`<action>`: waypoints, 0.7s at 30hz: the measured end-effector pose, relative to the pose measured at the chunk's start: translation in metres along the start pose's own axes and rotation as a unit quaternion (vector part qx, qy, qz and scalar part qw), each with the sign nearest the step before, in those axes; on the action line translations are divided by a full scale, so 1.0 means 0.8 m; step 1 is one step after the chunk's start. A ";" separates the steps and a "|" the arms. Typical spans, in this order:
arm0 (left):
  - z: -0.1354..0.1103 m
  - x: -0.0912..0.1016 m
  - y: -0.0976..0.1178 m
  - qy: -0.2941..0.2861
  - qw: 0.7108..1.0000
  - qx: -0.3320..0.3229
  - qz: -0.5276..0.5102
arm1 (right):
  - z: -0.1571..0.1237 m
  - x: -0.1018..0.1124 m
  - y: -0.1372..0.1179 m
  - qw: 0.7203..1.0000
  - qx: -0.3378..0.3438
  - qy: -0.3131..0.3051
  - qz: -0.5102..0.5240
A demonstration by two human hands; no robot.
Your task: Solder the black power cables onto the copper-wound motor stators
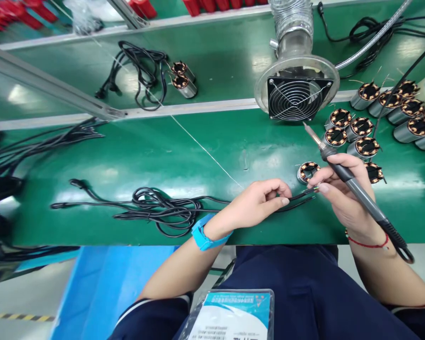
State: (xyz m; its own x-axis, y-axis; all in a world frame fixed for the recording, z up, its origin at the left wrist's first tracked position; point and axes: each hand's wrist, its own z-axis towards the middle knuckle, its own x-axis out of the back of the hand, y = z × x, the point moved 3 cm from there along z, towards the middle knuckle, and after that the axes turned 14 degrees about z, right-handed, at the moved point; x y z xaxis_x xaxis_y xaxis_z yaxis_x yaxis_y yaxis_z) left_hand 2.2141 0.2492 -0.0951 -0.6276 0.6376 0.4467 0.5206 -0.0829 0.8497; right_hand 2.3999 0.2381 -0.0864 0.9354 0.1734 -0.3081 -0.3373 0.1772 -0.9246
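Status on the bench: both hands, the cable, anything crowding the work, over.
Left grip: on black cable, near its end. Right grip: soldering iron, also at wire ends. Close beyond: copper-wound cylinder.

Red parts (208, 4) on shelf (170, 9) (striped floor tape (19, 318)).

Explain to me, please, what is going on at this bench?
A person works with cords and a soldering iron. The left hand holds a black cord near its end, and the right hand has its fingertips at that end while also holding the soldering iron. The iron's tip points away from the cord, toward the fan. One stator stands just beyond the right fingers; more stators stand to the right.
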 end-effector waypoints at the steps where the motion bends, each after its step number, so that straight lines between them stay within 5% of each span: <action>1: 0.001 0.000 0.001 0.000 1.000 -0.002 -0.010 | 0.000 0.000 0.000 1.000 0.000 -0.003 -0.007; 8: 0.014 -0.011 0.013 0.083 0.980 -0.025 -0.180 | -0.002 -0.007 0.004 0.997 0.002 -0.008 -0.070; 14: 0.021 -0.014 0.030 0.117 0.990 -0.076 -0.026 | -0.001 -0.006 0.006 0.994 0.023 -0.020 -0.101; 21: 0.022 -0.010 0.034 0.137 0.985 -0.101 0.036 | -0.001 -0.007 0.008 0.992 0.062 -0.023 -0.111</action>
State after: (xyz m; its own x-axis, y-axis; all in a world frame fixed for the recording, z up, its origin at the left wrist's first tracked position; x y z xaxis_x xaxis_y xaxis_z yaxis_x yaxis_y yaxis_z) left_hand 2.2437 0.2551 -0.0802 -0.7404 0.3961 0.5431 0.4612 -0.2886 0.8391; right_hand 2.3923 0.2371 -0.0910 0.9833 0.1595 -0.0874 -0.1370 0.3336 -0.9327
